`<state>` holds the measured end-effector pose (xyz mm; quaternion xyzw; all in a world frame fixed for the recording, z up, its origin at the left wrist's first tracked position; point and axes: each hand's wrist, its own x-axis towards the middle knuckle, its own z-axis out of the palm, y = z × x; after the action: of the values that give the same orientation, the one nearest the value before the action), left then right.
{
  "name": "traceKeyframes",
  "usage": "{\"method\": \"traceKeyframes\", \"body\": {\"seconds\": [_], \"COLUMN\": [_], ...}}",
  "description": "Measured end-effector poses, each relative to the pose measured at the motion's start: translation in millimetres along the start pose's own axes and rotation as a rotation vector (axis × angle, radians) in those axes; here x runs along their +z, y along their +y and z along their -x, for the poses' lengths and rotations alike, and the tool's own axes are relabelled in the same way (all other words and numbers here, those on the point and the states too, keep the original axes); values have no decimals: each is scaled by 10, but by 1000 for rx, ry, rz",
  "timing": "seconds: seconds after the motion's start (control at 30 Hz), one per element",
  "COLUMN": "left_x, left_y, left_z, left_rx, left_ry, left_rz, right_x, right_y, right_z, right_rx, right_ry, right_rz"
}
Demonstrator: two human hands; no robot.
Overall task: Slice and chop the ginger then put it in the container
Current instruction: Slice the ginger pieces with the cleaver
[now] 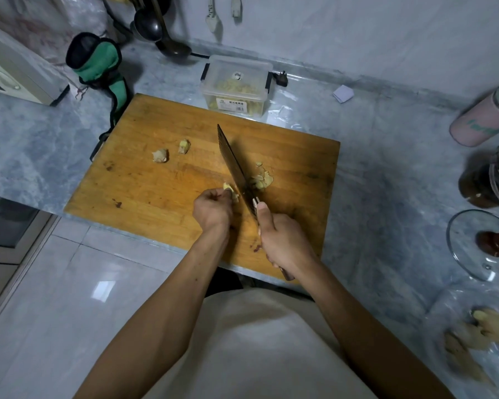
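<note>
— Head view: where is the ginger being cut?

— A small ginger piece [231, 192] lies on the cutting board [144, 180], pinched under the curled fingertips of the left hand [212, 210]. It sits just left of the knife [235, 165], touching or nearly touching the blade. It is too small and too covered to tell its long axis.

— And the knife?

— The right hand [283, 240] is wrapped round the handle, thumb lying along the top near the blade. The blade stands on edge, its long axis running away from the person and slightly left, tip toward the far edge of the board.

— Anything already cut?

— A heap of ginger slices [261, 178] lies just right of the blade. Two uncut ginger chunks [170, 151] rest farther left on the board, well apart from both hands.

— The container?

— A clear plastic container [236, 84] stands on the countertop [386, 174] just beyond the board's far edge, pale pieces inside. At the right edge lie a glass lid [478, 243] and a bag of ginger roots [478, 338].
</note>
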<state>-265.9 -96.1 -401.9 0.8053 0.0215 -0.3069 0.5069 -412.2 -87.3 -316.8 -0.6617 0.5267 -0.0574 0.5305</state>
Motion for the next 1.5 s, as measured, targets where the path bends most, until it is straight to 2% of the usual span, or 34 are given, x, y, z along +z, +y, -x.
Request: {"method": "traceKeyframes", "body": {"seconds": [0.2, 1.0, 1.2, 1.5], "left_x": [-38, -15, -39, -127], "left_y": [23, -18, -11, -18], "left_z": [-46, -74, -49, -60], "left_rx": [-43, 36, 41, 26], "left_ry": [-37, -17, -22, -79], "left_rz": [11, -63, -68, -63], "right_x": [43, 146, 213, 23], "right_y": [1, 71, 56, 71], "right_z": [52, -95, -130, -123], "right_rx": [-27, -2, -13, 0], "right_ry": [-5, -45, -37, -31], "right_rz": [21, -3, 59, 35]}}
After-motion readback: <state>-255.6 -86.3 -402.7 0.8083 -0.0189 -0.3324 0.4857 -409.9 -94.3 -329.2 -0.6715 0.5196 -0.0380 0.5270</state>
